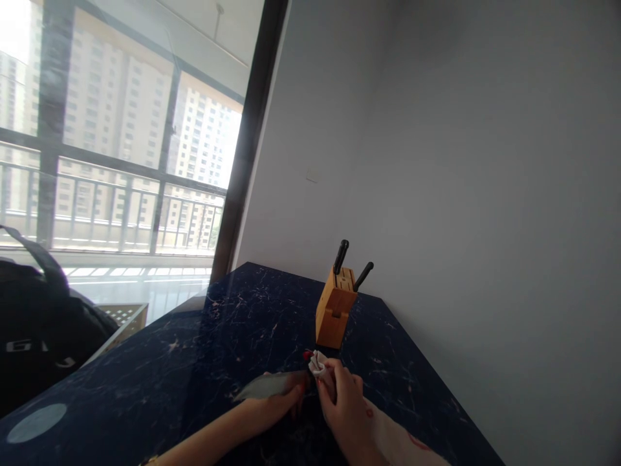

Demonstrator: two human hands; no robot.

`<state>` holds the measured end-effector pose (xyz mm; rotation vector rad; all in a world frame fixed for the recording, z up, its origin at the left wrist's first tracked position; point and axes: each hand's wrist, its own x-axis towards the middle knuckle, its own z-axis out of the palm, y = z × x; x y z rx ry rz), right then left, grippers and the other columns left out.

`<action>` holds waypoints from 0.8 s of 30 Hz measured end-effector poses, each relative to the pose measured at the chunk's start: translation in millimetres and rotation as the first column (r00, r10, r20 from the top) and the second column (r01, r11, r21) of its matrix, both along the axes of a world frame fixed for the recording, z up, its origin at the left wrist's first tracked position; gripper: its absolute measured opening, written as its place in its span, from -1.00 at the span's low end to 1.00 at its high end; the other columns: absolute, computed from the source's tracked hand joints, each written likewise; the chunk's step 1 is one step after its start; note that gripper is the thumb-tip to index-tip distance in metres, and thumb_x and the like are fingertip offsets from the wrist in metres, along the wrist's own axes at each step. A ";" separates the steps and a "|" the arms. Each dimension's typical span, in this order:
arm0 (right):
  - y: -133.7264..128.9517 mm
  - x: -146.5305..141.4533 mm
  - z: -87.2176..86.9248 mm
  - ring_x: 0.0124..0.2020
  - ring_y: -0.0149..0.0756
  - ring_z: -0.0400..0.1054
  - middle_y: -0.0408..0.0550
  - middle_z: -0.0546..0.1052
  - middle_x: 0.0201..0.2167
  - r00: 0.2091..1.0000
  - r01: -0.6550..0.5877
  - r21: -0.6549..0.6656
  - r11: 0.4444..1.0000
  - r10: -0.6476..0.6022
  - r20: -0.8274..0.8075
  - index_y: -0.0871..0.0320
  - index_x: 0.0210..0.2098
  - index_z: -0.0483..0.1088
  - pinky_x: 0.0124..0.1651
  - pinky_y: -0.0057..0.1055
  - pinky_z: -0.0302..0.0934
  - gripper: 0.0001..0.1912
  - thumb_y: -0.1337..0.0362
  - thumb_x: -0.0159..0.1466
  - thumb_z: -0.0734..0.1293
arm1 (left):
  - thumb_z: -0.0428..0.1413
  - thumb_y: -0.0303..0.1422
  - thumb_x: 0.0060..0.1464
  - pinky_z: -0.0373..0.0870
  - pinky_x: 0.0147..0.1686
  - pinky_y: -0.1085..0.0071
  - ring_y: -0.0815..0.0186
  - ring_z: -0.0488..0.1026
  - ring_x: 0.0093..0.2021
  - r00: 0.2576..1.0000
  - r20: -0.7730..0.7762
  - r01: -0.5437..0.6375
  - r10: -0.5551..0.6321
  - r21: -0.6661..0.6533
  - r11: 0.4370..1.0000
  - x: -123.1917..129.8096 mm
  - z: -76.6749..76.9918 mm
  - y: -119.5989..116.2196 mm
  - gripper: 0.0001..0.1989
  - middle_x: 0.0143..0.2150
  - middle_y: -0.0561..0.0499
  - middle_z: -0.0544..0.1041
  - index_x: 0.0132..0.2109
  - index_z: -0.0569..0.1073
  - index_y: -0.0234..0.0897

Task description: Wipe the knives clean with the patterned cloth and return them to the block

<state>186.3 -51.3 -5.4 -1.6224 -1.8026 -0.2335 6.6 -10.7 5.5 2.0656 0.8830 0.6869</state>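
Low in the head view, a knife (264,386) is held over the dark table, its broad blade pointing left. My left hand (286,402) is closed on it near the right end of the blade, and motion blur softens the fingers. The knife's handle is mostly hidden between my hands. My right hand (343,401) grips a bunched white cloth (317,364) with a bit of red at its tip. More of that pale cloth, with red marks, spreads beneath my right forearm. Whether cloth and knife touch, I cannot tell.
A wooden knife block (334,317) stands just beyond my hands, two black-handled knives in it. The dark blue marbled table (233,323) meets a grey wall on the right. A black bag (43,323) sits at the left, near a large window.
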 end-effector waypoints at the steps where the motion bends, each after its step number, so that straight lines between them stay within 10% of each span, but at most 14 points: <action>1: -2.4 -2.6 1.7 -0.25 -0.32 0.29 -0.15 0.44 -0.23 0.999 -0.030 0.001 1.000 0.030 0.016 0.01 -0.13 0.22 -0.17 -0.42 0.05 -0.75 0.32 0.19 0.14 | -0.21 -0.14 0.13 0.19 -0.18 0.42 0.28 0.39 -0.31 0.999 0.022 0.024 -0.023 -0.008 1.000 0.3 -0.6 0.4 -0.60 -0.39 0.11 0.48 -0.31 0.44 -0.22; 24: -0.9 4.7 3.5 -0.21 -0.27 0.26 -0.13 0.43 -0.23 0.998 -0.004 -0.034 0.999 0.006 0.059 0.04 -0.17 0.24 -0.16 -0.36 -0.04 -0.69 0.44 0.12 0.11 | -0.34 -0.03 0.14 0.25 -0.27 0.46 0.34 0.35 -0.46 0.995 0.077 0.074 -0.068 -0.075 0.994 5.3 -5.9 6.9 -0.42 -0.58 0.10 0.40 -0.39 0.44 -0.29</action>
